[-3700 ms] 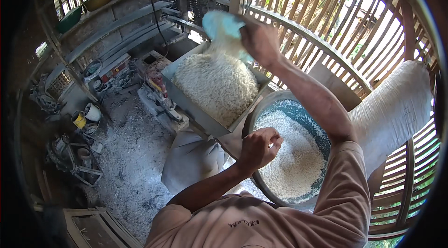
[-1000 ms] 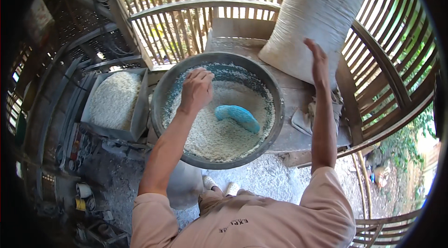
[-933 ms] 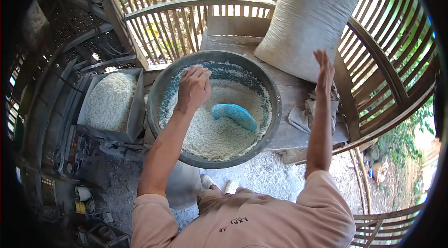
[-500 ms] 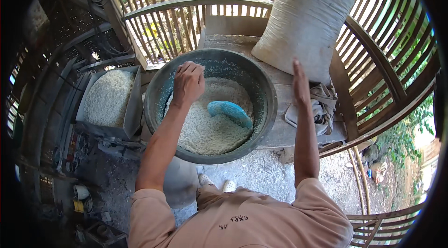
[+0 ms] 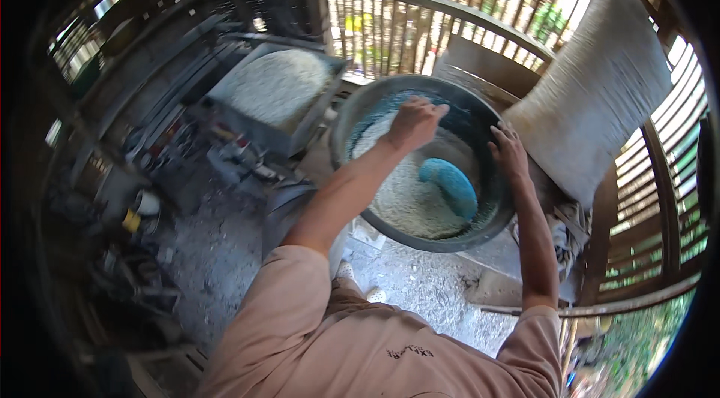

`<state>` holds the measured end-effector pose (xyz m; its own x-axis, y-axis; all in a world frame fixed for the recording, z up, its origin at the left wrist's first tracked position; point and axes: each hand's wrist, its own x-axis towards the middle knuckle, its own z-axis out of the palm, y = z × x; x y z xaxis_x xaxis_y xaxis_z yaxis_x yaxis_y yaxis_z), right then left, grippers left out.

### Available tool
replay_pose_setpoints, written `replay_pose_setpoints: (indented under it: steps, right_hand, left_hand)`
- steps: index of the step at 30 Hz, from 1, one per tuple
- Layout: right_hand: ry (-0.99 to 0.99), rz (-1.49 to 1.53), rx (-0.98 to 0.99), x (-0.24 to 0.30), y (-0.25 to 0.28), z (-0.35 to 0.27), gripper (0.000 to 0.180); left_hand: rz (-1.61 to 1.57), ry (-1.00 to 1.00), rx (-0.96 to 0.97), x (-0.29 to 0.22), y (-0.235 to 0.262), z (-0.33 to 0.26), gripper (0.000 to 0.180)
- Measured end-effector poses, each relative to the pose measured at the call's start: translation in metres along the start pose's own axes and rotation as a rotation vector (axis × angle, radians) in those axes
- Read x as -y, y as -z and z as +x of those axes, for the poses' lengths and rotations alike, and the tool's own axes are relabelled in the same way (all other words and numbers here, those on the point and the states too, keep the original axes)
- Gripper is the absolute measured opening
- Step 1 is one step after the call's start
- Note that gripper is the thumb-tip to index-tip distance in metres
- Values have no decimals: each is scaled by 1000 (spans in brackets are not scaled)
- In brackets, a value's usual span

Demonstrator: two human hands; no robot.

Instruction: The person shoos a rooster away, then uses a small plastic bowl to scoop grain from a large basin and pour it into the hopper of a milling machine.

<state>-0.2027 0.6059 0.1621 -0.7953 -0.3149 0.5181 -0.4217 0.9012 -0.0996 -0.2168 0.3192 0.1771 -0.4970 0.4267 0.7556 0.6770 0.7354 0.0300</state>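
Observation:
A large round dark tub point(image 5: 352, 196) holds white grain point(image 5: 409, 207) that looks like rice. A blue plastic scoop point(image 5: 450, 187) lies partly sunk in the grain. Over the far left part of the tub, my left hand point(image 5: 416, 122) is closed with its fingers curled in. Whatever it may hold is hidden inside the fist. At the tub's right rim, beside a big pale sack point(image 5: 592, 91), my right hand point(image 5: 511, 149) has its fingers apart, bent over the edge. Nothing shows between them.
Left of the tub stands a square hopper point(image 5: 315, 117) heaped with white grain. The tub rests on a wooden bench point(image 5: 491, 259); a grey cloth point(image 5: 566, 229) lies by the sack. Slatted walls point(image 5: 405, 31) enclose the far side. Clutter fills the left.
My view has swung left, so the tub and sack sit farther right. My right hand has come from the air beside the tub to its rim. My left hand stays closed above the grain.

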Motion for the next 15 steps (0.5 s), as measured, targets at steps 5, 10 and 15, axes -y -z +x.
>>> replay_pose_setpoints:
  steps: [5, 10, 15]
  right_hand:
    - [-82, 8, 158, 22, -22, 28, 26]
    - [-160, -73, 213, 69, -15, 59, 34]
    - [21, -119, 148, 47, -33, 45, 30]
  left_hand:
    - [20, 11, -9, 4, -2, -8, 27]
    - [-27, 170, 134, 12, 3, -15, 14]
    - [-46, 223, 191, 8, 12, -6, 8]
